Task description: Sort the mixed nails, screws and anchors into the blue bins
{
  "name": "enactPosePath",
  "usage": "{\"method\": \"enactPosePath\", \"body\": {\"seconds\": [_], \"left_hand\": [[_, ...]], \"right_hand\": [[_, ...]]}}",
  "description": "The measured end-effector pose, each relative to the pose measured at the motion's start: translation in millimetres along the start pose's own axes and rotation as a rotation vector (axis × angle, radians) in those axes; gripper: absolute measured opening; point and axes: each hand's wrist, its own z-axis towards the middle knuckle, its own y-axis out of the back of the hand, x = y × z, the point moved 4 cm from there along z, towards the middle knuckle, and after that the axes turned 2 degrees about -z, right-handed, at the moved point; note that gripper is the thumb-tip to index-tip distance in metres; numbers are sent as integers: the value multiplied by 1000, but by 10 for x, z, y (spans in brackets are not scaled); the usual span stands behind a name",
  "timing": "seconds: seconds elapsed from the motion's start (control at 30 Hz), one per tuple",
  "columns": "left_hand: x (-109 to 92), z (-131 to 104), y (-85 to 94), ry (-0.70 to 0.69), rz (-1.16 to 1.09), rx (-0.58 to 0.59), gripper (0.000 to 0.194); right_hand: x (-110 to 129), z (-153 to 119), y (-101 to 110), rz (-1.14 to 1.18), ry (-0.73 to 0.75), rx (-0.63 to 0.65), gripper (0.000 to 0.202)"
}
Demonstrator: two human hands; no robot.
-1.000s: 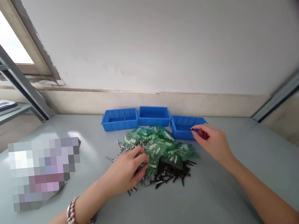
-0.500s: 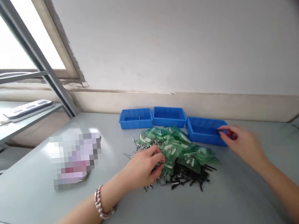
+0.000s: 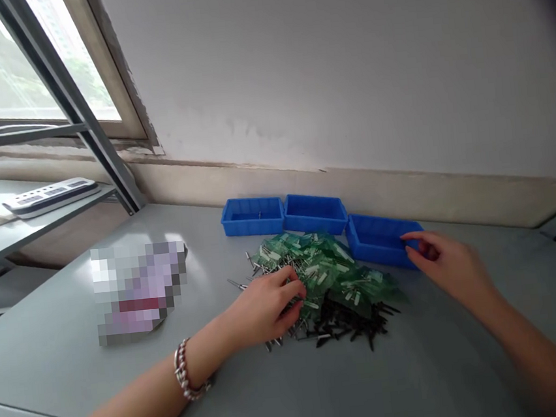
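My left hand [image 3: 268,306] rests at the left side of a pile, its fingers curled toward the thumb; whatever is at the fingertips is hidden. Silver pop rivets [image 3: 289,264] lie loose there, partly under green plastic bags [image 3: 330,270] with more metal pieces inside. Dark screw-like pieces [image 3: 338,327] spread along the pile's front right. Over the near right corner of the right blue bin [image 3: 381,261] is my right hand [image 3: 448,264], thumb and index finger slightly apart with nothing visible between them.
Beside that bin stand a middle blue bin [image 3: 316,224] and a left blue bin [image 3: 253,226], which holds a small piece. A blurred-out flat packet [image 3: 148,293] lies at the table's left. A power strip [image 3: 53,196] sits on the side shelf, and a wall closes off the back.
A small dark piece at my right fingertips no longer shows, and thumb and index finger are now apart. My left hand has hardly moved. The view has shifted slightly.
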Motion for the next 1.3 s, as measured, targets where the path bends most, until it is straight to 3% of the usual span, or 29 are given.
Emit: {"method": "enactPosePath", "body": {"seconds": [0.13,0.2,0.33,0.43,0.53,0.9,1.3], "left_hand": [[5,2,-5,-2,-8,4,13],[4,5,-8,-2,-11,6,13],[5,14,-7,4,-15,6,13],[6,20,-4,3,-24,3,12],[1,25,2,-1,-29,-2,12],[-22,25,9,-5,-25,-8,13],[-18,26,18,2,-26,-6,12]], "right_hand": [[349,-85,46,52,107,5,19],[616,-191,22,141,207,76,16],[1148,-504,-84,262,421,372,15],[1377,-707,-149,213,517,591,13],[1432,-783,-184,128,543,656,13],[1434,-797,-249,112,560,579,10],[1410,-783,-226,164,521,593,15]]}}
